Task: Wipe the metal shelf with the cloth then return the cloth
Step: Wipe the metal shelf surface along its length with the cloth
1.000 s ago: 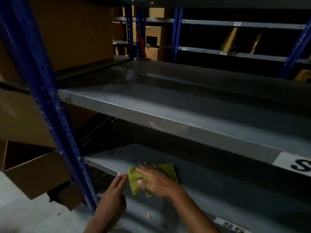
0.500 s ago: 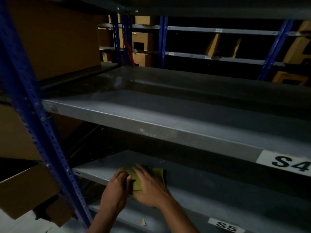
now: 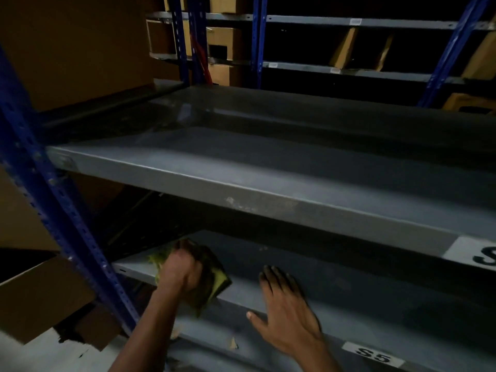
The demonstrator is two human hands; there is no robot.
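Note:
A yellow-green cloth (image 3: pixel 218 281) lies bunched at the left front corner of the lower grey metal shelf (image 3: pixel 375 299), the one labelled S5. My left hand (image 3: pixel 181 269) is closed on the cloth and covers most of it. My right hand (image 3: pixel 287 310) rests flat on the same shelf's front edge to the right of the cloth, fingers spread, holding nothing. Above it runs a second grey shelf (image 3: pixel 268 167) with nothing on it.
A blue perforated upright (image 3: pixel 67 224) stands just left of my left hand. Cardboard boxes (image 3: pixel 35 296) sit left of the upright. A farther rack (image 3: pixel 349 44) at the back holds more boxes. The light is dim.
The cloth has passed from my right hand to my left hand. My right hand has let go and moved right along the shelf edge. The view has shifted closer.

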